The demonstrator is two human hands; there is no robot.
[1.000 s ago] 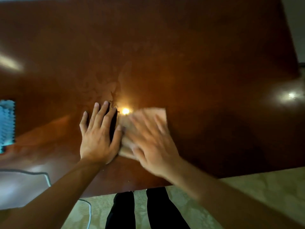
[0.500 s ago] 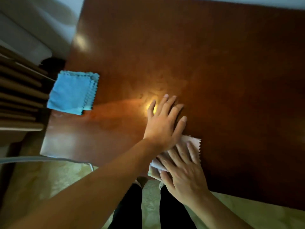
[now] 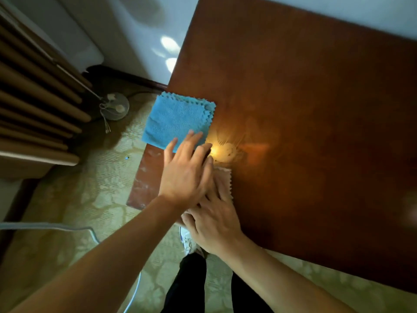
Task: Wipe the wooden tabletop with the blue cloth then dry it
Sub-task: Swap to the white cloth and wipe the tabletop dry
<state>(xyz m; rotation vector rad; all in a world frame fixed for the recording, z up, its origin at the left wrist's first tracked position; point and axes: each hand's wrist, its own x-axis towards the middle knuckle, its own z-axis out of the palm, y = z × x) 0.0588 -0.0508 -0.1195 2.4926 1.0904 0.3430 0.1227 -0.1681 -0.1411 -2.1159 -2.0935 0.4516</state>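
Wooden tabletop point(image 3: 316, 109) carries the blue cloth point(image 3: 178, 120) at 11 o'clock, touching the flat-fingered left hand point(image 3: 187, 172), nearer than the right hand point(image 3: 214, 220) flattening a pale cloth point(image 3: 224, 181).

Glossy wooden tabletop point(image 3: 316, 109); fuzzy blue cloth point(image 3: 176, 118); pale cloth point(image 3: 224, 181).

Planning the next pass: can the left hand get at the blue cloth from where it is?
Probably yes. The left hand lies flat and open, its fingers already over the blue cloth's near edge. Nothing lies between them; the right hand presses the pale cloth beside it.
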